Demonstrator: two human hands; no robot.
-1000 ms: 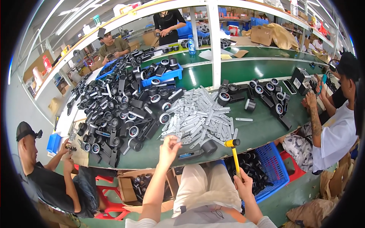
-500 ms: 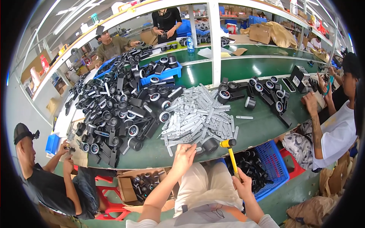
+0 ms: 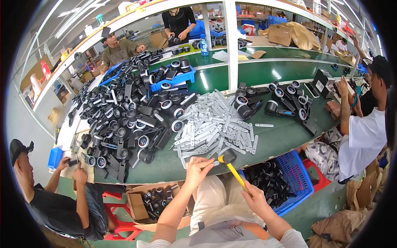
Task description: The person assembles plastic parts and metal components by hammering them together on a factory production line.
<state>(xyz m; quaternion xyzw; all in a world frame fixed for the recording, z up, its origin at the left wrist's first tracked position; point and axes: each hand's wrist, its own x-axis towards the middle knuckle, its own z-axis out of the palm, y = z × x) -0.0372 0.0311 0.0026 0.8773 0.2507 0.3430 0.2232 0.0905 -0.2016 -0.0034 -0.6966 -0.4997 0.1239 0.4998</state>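
My left hand [image 3: 197, 171] is at the table's near edge, fingers pinched on the end of a small light-grey strip [image 3: 215, 163]. Beside those fingertips lies a black round-ended part [image 3: 230, 154], partly hidden by the hammer; whether the strip is joined to it I cannot tell. My right hand [image 3: 255, 197] grips the yellow handle of a hammer [image 3: 236, 175], whose dark-faced head is over the strip and the black part. Just beyond, a heap of flat grey strips [image 3: 215, 124] covers the middle of the green table [image 3: 273, 142].
Black parts with round dials [image 3: 124, 120] are piled to the left, more at the right. A blue bin [image 3: 175, 79] stands behind the pile. Below the edge are a blue crate [image 3: 295, 177] and a cardboard box [image 3: 138, 205] of black parts. People sit on both sides.
The hammer has swung left and down, from right of the black part to over it, my right hand moving with it. My left hand stays nearly in place.
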